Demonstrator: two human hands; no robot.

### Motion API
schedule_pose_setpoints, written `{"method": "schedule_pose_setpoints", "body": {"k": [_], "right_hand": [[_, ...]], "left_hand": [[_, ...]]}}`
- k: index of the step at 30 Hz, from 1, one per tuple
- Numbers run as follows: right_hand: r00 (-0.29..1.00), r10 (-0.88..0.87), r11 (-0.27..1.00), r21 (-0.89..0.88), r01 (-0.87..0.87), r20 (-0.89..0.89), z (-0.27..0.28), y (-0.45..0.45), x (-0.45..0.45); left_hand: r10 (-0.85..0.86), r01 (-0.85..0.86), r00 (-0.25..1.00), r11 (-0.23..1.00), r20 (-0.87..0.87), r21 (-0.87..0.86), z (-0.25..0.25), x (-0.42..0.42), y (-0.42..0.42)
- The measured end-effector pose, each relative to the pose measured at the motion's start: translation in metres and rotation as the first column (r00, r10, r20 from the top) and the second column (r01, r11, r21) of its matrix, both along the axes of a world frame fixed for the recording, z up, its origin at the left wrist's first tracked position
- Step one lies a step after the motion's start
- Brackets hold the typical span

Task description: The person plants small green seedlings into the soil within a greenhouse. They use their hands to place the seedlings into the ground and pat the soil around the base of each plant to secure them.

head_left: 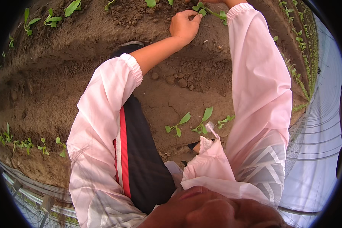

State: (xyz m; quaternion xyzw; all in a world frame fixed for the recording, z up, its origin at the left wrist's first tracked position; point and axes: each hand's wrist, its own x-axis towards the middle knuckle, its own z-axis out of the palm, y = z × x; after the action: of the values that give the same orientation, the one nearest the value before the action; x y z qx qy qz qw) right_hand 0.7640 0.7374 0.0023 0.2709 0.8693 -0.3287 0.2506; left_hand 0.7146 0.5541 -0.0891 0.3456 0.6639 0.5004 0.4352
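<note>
At the top of the view, my left hand [185,26] reaches over a ridge of brown soil [148,27]. Its thumb and forefinger are pinched together at a leaf of a small green seedling [203,10]. My right hand [216,1] is just beyond that seedling, mostly cut off by the upper edge, so its fingers and anything in them are hidden. Another leafy stem [218,15] lies low over the soil beneath the right wrist. Both forearms are in pale pink elasticated sleeves.
Seedlings [72,8] stand along the ridge to the left. More seedlings [201,122] grow close to my body, below a furrow with soil clods [182,82]. My black-trousered leg [142,148] spans the furrow. Planted rows [302,42] and a hooped plastic cover [322,122] are at right.
</note>
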Motion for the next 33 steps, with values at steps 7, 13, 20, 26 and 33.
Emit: {"method": "schedule_pose_setpoints", "body": {"k": [7,13,20,26,33], "right_hand": [[0.977,-0.093,0.981,0.150,0.122,-0.190,0.008,-0.016,0.001],[0.510,-0.707,0.665,-0.217,0.714,-0.490,0.036,-0.033,0.063],[0.022,-0.981,0.132,-0.579,0.805,-0.193,0.045,-0.184,0.193],[0.103,-0.995,0.091,0.341,0.936,-0.017,-0.052,-0.293,0.302],[0.426,-0.904,0.419,0.240,0.875,0.026,-0.127,-0.337,0.196]], "left_hand": [[0.027,-0.026,1.000,0.997,-0.007,0.069,-0.010,-0.001,0.001],[-0.033,0.050,0.982,0.995,-0.187,0.084,-0.007,-0.019,-0.008],[0.006,0.089,0.942,0.960,-0.337,0.266,-0.002,-0.041,-0.020],[-0.058,0.151,0.951,0.944,-0.304,0.292,-0.001,-0.033,-0.025],[-0.052,0.155,0.942,0.944,-0.332,0.292,-0.002,-0.038,-0.027]]}}
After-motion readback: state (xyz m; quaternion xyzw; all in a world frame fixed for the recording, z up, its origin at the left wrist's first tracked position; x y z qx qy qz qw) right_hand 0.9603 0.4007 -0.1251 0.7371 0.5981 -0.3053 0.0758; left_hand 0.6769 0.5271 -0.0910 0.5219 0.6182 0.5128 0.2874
